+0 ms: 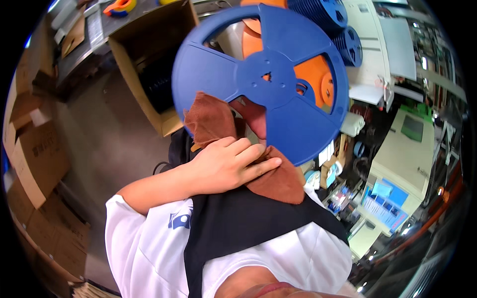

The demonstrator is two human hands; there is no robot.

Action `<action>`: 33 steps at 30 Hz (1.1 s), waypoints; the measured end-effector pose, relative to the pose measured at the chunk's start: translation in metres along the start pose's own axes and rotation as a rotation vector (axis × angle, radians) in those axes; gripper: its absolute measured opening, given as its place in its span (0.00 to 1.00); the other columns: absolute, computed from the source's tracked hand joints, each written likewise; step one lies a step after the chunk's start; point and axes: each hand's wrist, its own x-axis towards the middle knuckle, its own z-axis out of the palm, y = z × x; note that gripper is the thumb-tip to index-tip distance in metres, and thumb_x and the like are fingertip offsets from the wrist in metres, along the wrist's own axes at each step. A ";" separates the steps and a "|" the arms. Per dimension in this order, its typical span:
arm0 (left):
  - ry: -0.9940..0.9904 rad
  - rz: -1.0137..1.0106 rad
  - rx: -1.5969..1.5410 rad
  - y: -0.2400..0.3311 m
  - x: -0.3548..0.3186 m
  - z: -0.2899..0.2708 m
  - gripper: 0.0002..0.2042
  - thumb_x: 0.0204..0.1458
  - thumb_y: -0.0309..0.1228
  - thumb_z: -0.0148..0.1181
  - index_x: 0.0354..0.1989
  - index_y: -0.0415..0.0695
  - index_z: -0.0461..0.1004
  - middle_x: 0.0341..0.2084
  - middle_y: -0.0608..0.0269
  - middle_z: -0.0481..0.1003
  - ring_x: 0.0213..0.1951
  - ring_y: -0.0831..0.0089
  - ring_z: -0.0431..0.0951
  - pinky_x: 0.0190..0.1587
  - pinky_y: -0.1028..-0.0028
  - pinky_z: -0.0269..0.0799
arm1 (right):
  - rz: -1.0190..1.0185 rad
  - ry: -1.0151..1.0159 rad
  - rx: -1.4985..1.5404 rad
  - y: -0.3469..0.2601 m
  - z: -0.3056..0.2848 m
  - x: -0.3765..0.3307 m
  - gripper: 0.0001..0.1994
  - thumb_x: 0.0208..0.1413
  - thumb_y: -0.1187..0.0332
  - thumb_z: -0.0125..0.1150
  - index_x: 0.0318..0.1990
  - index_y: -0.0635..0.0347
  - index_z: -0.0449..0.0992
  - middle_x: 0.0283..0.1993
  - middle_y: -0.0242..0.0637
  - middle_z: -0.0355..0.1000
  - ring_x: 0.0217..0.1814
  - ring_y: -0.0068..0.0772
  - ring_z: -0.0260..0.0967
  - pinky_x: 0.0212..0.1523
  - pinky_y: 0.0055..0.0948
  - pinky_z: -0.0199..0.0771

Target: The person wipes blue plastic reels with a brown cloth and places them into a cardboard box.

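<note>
A: Blue plastic — item one, a large empty component reel (pixel 263 79), three-spoked, small hub hole at centre. Where does it sit?

B: Held up in the middle of the view, face-on to the camera, tilted a little, above the person's chest. Its near-left rim touches a brown cloth (pixel 213 121).

A: Item two, then: brown cloth, suede-like. Position?

B: Bunched against the reel's near edge, trailing down to a point over the black apron panel (pixel 248 221) of a white shirt (pixel 144 248).

A: Hands?

B: One hand (pixel 228 164) shows clearly, its forearm coming in from the left. Fingers curled together, pressing the cloth against the reel's rim — closed on the cloth. Which hand it is I take as the left, from the side it enters. A pinkish patch behind the reel's open window may be the other hand; its fingers are hidden, so I cannot tell their state.

A: Surroundings?

B: Far left, an open cardboard box (pixel 149 64) on the floor. Left edge, stacked cartons (pixel 35 149). Behind the reel, orange reels (pixel 315 77); far right, more blue reels (pixel 328 20) stacked. Right, a cluttered workbench (pixel 387 198).
</note>
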 end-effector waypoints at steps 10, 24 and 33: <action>0.049 -0.023 0.091 -0.014 -0.015 0.003 0.23 0.41 0.29 0.56 0.50 0.55 0.75 0.36 0.65 0.67 0.35 0.72 0.70 0.32 0.74 0.69 | 0.045 -0.153 0.263 0.007 0.020 0.036 0.32 0.56 0.49 0.42 0.67 0.47 0.47 0.69 0.41 0.47 0.71 0.51 0.42 0.63 0.56 0.45; 0.036 -0.073 0.008 -0.015 -0.019 0.001 0.21 0.41 0.27 0.56 0.47 0.56 0.77 0.36 0.63 0.68 0.32 0.70 0.70 0.31 0.75 0.69 | 0.063 -0.266 0.534 0.011 0.004 0.053 0.32 0.59 0.39 0.29 0.65 0.47 0.53 0.68 0.42 0.49 0.70 0.56 0.43 0.60 0.72 0.42; 0.193 -0.092 0.293 -0.005 -0.012 0.006 0.20 0.34 0.28 0.60 0.41 0.58 0.81 0.33 0.66 0.65 0.32 0.71 0.68 0.31 0.76 0.70 | -0.370 -0.058 0.125 -0.045 0.041 0.013 0.35 0.59 0.37 0.33 0.61 0.56 0.59 0.63 0.47 0.57 0.65 0.54 0.54 0.61 0.57 0.58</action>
